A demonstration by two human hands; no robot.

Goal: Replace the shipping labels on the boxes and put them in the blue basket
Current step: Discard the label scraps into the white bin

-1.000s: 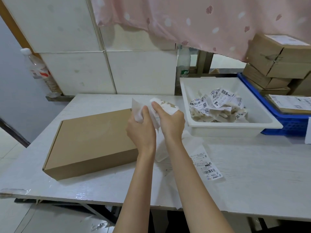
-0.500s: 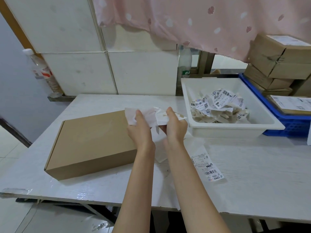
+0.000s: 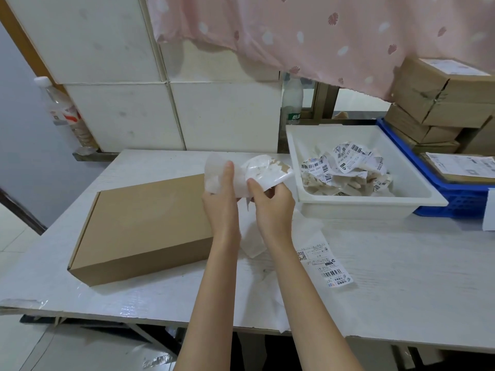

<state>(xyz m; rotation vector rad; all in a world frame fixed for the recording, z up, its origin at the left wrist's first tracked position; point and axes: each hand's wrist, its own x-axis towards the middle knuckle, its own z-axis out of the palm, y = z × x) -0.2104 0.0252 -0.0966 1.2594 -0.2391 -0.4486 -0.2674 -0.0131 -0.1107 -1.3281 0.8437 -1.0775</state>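
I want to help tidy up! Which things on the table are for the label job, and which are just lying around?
For the job:
- torn-off label, held by left hand and right hand
- flat cardboard box
- new shipping label
- blue basket
- white bin of old labels

Just lying about:
- two plastic bottles
- pink curtain

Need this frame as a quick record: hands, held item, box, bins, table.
left hand: grips the peeled label, thumb up against it
right hand: pinches the same label
peeled label: crumpled, white, torn brown patches, held above the table
flat box: closed, no label on top, left of the hands
white bin: holds crumpled old labels
blue basket: right of the bin, holds a labelled box
fresh label: flat on the table
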